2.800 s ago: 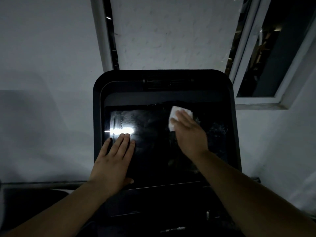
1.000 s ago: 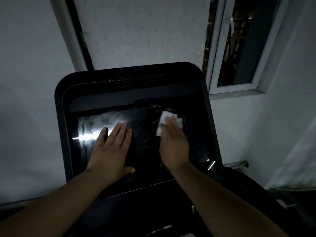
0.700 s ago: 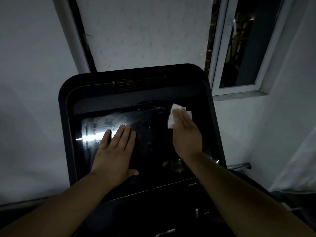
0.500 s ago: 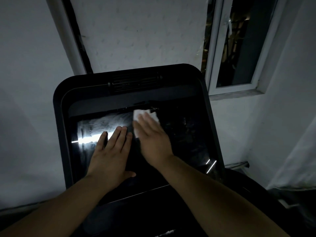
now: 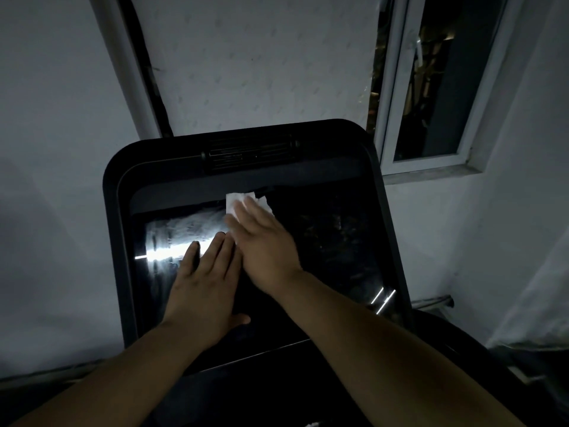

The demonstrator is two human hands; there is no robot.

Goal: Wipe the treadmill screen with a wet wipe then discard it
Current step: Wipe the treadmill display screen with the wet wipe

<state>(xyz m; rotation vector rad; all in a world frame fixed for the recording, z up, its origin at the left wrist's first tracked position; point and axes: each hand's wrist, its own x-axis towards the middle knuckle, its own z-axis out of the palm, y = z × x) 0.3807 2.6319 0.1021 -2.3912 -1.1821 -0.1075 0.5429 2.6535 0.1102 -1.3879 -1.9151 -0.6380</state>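
The treadmill screen [image 5: 332, 251] is a dark glossy panel set in a black console, with wet streaks and a bright reflection at its left. A white wet wipe [image 5: 238, 201] lies against the screen's upper middle edge. My right hand [image 5: 261, 241] presses the wipe flat with straight fingers; most of the wipe is hidden under them. My left hand [image 5: 206, 285] rests flat on the lower left part of the screen, fingers straight, just beside the right hand.
The black console frame [image 5: 114, 241] surrounds the screen, with a vent [image 5: 249, 154] at its top. White walls stand behind and to the left. A white-framed window [image 5: 431, 87] is at upper right. Dark treadmill parts [image 5: 462, 365] lie below right.
My right hand slid the wipe from the screen's right side leftward and up to the upper middle, ending beside my left hand. The left hand stayed flat in place.
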